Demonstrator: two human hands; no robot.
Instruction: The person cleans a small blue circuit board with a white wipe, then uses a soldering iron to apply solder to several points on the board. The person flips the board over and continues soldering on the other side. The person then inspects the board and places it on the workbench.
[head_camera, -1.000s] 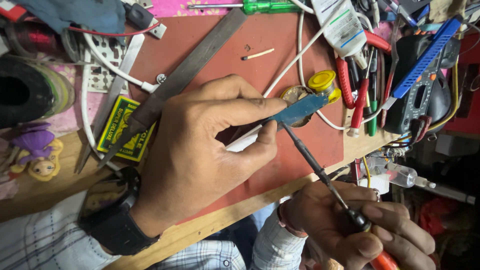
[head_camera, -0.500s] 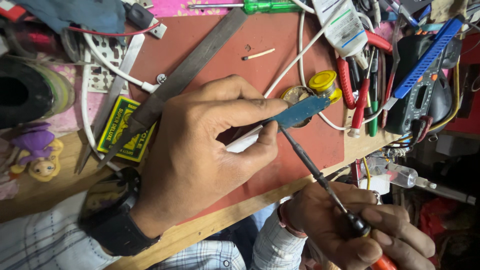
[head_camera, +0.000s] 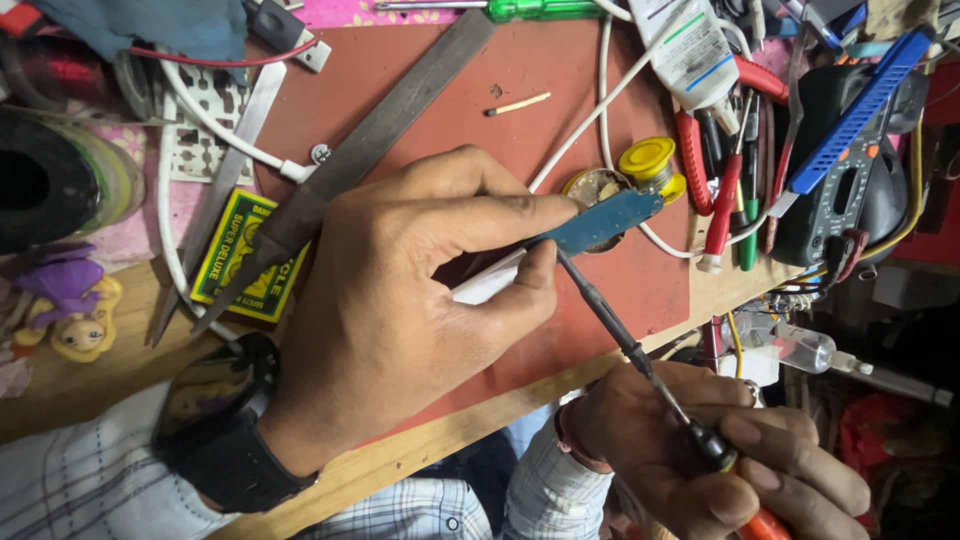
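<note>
Pinching a blue board (head_camera: 612, 220) over the red mat (head_camera: 420, 90), the left hand (head_camera: 420, 300) is closed; the right hand (head_camera: 700, 460) (near right) grips an iron (head_camera: 620, 335) touching the board's near edge.

Electronics repair workbench: red mat (head_camera: 420, 90) on wooden bench edge (head_camera: 480, 430), crowded with metal file (head_camera: 370, 150), screwdrivers (head_camera: 735, 190), white cables (head_camera: 610, 100), multimeter (head_camera: 850, 170) at the right edge.

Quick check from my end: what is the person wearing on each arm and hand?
Both hands are bare. The left hand has a black wristwatch above a pale checked shirt cuff. The right hand shows a reddish wrist thread and the same checked sleeve.
</note>
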